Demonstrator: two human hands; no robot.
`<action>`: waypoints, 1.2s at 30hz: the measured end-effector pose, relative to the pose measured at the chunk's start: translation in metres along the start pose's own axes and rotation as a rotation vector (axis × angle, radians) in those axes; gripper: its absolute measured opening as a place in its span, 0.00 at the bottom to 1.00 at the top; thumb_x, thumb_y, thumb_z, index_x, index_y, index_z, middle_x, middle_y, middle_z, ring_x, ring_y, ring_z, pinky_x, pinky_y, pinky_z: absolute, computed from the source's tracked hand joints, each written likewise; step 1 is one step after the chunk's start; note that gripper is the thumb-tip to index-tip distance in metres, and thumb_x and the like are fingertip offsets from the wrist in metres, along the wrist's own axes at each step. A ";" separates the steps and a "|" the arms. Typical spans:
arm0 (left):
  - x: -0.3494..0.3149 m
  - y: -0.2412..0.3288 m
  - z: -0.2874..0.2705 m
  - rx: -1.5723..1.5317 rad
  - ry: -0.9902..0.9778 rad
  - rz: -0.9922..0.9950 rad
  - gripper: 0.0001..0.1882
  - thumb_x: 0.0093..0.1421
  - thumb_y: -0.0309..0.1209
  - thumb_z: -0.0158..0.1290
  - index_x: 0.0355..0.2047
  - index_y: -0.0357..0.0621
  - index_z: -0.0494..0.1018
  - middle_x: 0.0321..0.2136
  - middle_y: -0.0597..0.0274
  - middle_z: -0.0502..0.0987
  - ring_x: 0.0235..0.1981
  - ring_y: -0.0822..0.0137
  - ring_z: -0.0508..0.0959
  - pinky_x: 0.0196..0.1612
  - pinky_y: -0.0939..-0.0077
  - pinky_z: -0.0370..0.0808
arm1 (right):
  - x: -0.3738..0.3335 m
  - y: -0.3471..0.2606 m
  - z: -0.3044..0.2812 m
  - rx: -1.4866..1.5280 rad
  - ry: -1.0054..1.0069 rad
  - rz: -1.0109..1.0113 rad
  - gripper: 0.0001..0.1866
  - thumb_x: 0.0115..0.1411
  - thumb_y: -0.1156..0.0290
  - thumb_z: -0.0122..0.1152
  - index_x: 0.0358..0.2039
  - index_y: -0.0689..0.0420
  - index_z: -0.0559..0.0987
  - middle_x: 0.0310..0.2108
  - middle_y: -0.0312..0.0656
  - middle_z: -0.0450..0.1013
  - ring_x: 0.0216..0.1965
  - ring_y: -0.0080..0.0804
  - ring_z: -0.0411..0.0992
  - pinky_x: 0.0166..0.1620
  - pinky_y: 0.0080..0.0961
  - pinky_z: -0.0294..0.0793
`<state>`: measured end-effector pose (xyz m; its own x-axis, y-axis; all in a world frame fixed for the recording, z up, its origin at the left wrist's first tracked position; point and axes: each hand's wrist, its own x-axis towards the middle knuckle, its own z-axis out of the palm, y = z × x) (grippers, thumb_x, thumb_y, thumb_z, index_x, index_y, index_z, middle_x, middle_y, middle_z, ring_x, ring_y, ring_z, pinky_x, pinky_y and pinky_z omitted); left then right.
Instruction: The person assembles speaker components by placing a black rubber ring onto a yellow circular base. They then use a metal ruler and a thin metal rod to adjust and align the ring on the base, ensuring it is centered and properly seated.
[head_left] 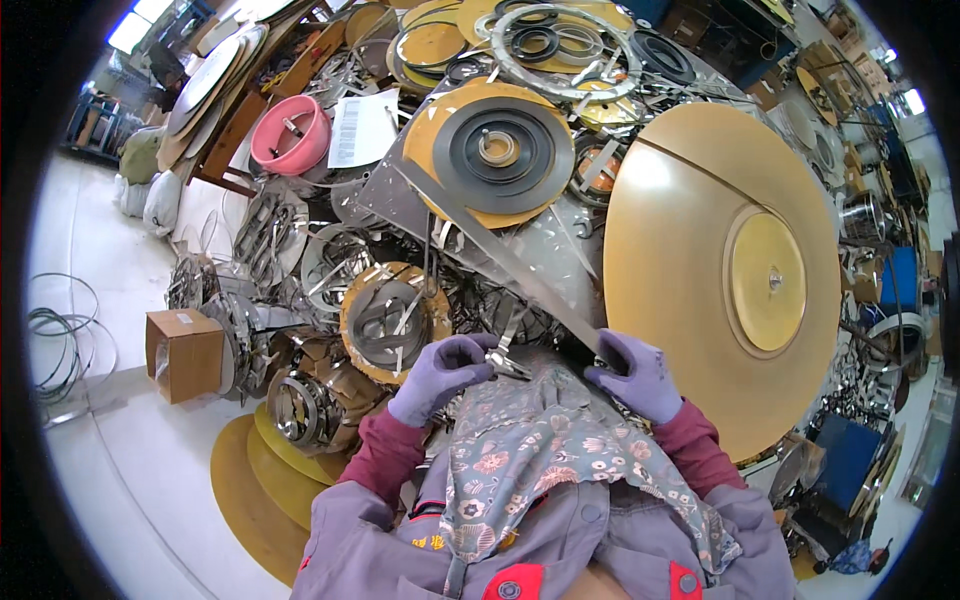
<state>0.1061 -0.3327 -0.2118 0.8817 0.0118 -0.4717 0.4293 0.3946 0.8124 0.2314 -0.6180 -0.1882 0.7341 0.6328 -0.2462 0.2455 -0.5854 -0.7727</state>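
Observation:
My left hand [440, 378], in a purple glove, is closed with thumb and fingertips together on a small shiny metal piece [508, 362]; its exact kind is too small to tell. My right hand [638, 378], gloved alike, has its fingers curled at the near end of a long flat grey metal strip [500, 255]. The strip slants away to the far left, past a stack of dark rings [503, 150] on a yellow disc. A patterned grey apron [540, 440] lies below both hands. Right of my right hand stands a large yellow-brown disc [680, 250].
A pink bowl [310, 140] and a printed paper sheet [362, 130] are at the far left of the table. Tangled metal strips and rings [390, 320] lie left of my hands. A cardboard box [185, 355] and yellow discs [245, 490] are at the lower left.

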 end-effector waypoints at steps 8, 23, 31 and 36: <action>-0.037 0.008 0.002 -0.092 -0.038 0.056 0.10 0.46 0.22 0.62 0.28 0.39 0.72 0.49 0.51 0.75 0.45 0.69 0.74 0.46 0.78 0.71 | 0.049 -0.060 0.048 0.406 -0.383 -0.351 0.25 0.57 0.79 0.55 0.57 0.56 0.70 0.53 0.51 0.70 0.52 0.42 0.72 0.55 0.32 0.69; -0.035 0.012 0.005 -0.107 -0.110 0.058 0.09 0.47 0.21 0.65 0.27 0.39 0.74 0.52 0.45 0.72 0.50 0.68 0.73 0.50 0.75 0.70 | 0.061 -0.071 0.066 0.576 -0.189 0.051 0.09 0.52 0.77 0.54 0.35 0.60 0.76 0.29 0.34 0.72 0.30 0.18 0.69 0.37 0.17 0.70; -0.032 0.033 0.031 -0.038 -0.480 0.193 0.11 0.45 0.22 0.65 0.25 0.42 0.72 0.47 0.45 0.76 0.50 0.59 0.74 0.56 0.67 0.68 | 0.082 -0.031 0.054 0.614 0.094 0.170 0.11 0.61 0.70 0.53 0.40 0.60 0.78 0.31 0.31 0.73 0.30 0.18 0.68 0.34 0.20 0.70; 0.015 0.022 0.019 0.431 0.115 0.406 0.10 0.47 0.25 0.64 0.27 0.38 0.73 0.44 0.51 0.77 0.48 0.58 0.76 0.50 0.67 0.72 | 0.042 0.000 0.015 0.456 -0.006 0.243 0.17 0.62 0.66 0.57 0.50 0.57 0.77 0.32 0.37 0.76 0.29 0.19 0.70 0.37 0.21 0.71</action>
<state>0.1323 -0.3408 -0.1943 0.9752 0.1928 -0.1090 0.1245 -0.0700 0.9898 0.2528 -0.5838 -0.2080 0.7314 0.5101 -0.4525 -0.2333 -0.4363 -0.8690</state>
